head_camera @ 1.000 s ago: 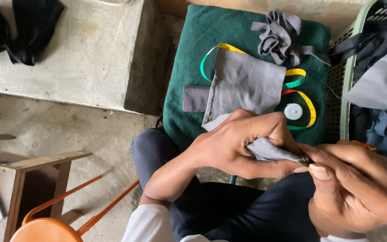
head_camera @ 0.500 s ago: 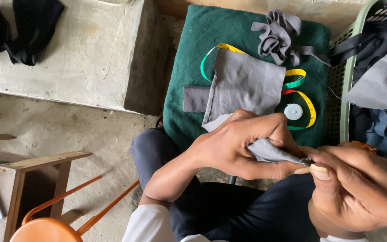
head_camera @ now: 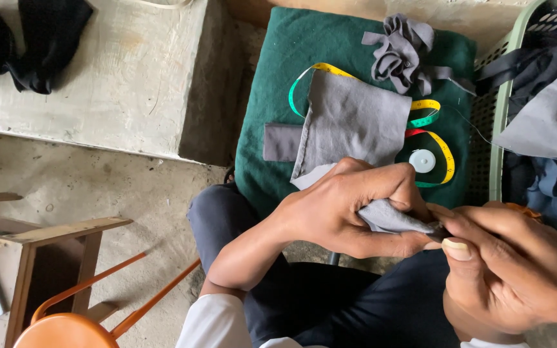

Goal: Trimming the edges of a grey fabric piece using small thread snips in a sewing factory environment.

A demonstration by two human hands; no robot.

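A grey cloth (head_camera: 356, 122) lies on a dark green cushion (head_camera: 291, 58), its near end gathered up over my lap. My left hand (head_camera: 349, 206) grips that bunched end, fingers curled over it. My right hand (head_camera: 510, 264) meets it from the right, thumb and fingers pinched on the cloth's edge; whatever small thing sits between them is hidden. A yellow and green tape measure (head_camera: 443, 151) with a white round case (head_camera: 422, 160) curls under the cloth. A thin thread (head_camera: 478, 129) runs toward the basket.
A knot of grey fabric strips (head_camera: 398, 51) sits at the cushion's far edge. A green plastic basket (head_camera: 501, 116) of dark and grey clothes stands right. A concrete block (head_camera: 130, 71) with black cloth (head_camera: 40, 32), a wooden stool (head_camera: 46, 238) and an orange chair (head_camera: 66, 328) are left.
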